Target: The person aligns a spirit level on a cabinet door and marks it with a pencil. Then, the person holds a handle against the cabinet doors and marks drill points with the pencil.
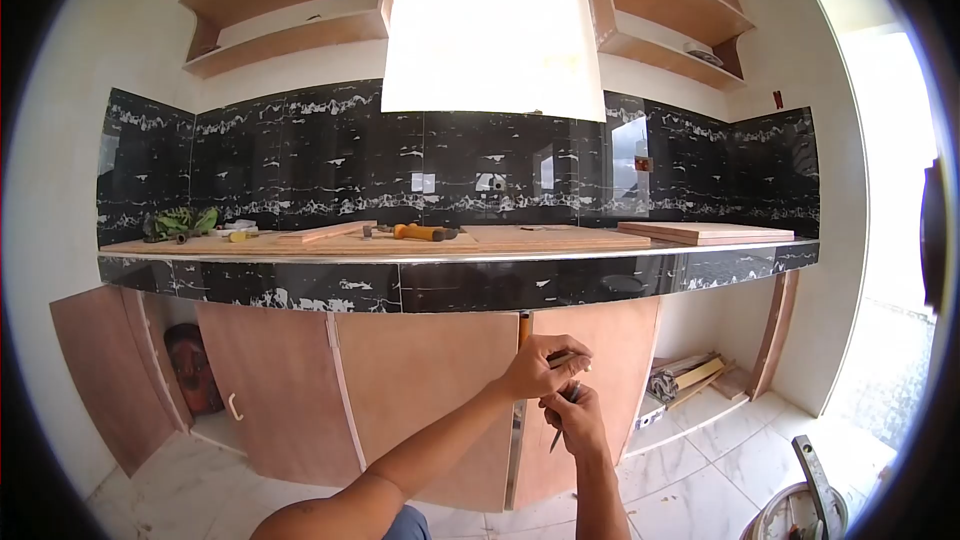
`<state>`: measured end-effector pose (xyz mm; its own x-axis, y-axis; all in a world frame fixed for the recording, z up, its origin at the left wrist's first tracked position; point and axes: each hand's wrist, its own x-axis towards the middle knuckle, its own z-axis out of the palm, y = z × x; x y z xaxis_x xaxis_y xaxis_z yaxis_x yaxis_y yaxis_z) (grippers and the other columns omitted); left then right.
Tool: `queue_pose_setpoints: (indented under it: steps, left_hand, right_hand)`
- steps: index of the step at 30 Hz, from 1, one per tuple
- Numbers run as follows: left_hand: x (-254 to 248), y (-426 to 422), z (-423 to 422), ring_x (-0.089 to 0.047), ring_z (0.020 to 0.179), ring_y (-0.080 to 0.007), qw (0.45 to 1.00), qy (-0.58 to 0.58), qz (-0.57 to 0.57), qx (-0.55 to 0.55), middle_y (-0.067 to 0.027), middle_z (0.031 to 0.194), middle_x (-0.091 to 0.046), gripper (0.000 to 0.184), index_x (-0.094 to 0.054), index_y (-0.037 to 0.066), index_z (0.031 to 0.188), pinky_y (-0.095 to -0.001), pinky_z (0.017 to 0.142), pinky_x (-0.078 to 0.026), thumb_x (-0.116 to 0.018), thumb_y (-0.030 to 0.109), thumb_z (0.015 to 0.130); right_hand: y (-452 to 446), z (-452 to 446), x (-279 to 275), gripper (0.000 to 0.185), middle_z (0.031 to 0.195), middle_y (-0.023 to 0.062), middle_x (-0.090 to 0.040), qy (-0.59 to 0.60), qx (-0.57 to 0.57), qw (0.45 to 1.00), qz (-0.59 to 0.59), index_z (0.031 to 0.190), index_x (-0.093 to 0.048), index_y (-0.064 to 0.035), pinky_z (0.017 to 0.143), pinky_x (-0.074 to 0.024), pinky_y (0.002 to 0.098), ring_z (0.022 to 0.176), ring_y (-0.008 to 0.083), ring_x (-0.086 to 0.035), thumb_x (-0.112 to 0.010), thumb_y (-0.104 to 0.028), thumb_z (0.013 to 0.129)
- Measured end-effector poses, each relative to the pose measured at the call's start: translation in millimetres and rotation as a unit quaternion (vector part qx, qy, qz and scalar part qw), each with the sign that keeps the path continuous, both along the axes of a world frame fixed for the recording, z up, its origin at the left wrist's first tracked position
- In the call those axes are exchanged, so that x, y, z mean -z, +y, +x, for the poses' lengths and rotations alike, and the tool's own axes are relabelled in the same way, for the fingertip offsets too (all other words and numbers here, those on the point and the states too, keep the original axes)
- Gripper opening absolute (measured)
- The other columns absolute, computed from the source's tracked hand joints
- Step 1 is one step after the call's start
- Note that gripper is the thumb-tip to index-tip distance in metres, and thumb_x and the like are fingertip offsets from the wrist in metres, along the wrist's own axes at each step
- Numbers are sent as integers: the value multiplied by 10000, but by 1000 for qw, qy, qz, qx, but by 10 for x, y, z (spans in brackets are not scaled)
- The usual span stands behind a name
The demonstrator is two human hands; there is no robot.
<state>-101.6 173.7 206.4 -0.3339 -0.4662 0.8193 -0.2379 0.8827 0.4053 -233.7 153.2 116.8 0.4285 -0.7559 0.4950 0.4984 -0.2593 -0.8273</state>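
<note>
As the table (500,285) spans mid-frame over a cabinet door (425,380), boards (705,232) lie stacked at centre right, presumably for stability; apparently paired for close control at lower centre, the left hand (543,368) slants in just above the upright right hand (577,418); the right's curled fingers hold a slim pointed tool (555,440), tip down; the left's pinch a thin stick (569,354).

1. Texts, labels, brands, numbers, signs: none legible.
2. Pointed tool (556,438), lower centre of frame: no readable marking.
3. Orange-handled tool (418,232), left of centre, on bench (540,237): too small for any inscription to be read.
4. Flat bar (814,480), lower right of frame: no readable lettering.
</note>
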Motion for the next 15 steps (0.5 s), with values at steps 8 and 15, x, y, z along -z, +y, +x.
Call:
queue_pose_setpoints:
  steps: [8,15]
  left_hand:
    - [10,18,-50,-669,745,-93,999,5,16,33,-72,858,-744,154,-738,-1,1026,-237,674,-526,-731,134,951]
    - [-8,-16,-8,-689,774,-104,1000,-1,14,-4,-71,859,-745,159,-743,2,1014,-238,684,-535,-741,142,939]
  right_hand:
    - [48,-122,-14,134,775,83,-681,-15,-138,985,104,913,-665,25,473,-364,237,526,82,-494,-688,-100,955]
    - [45,-39,-9,187,784,103,-678,16,-12,1000,5,931,-667,37,483,-360,245,523,99,-490,-605,-119,1013]
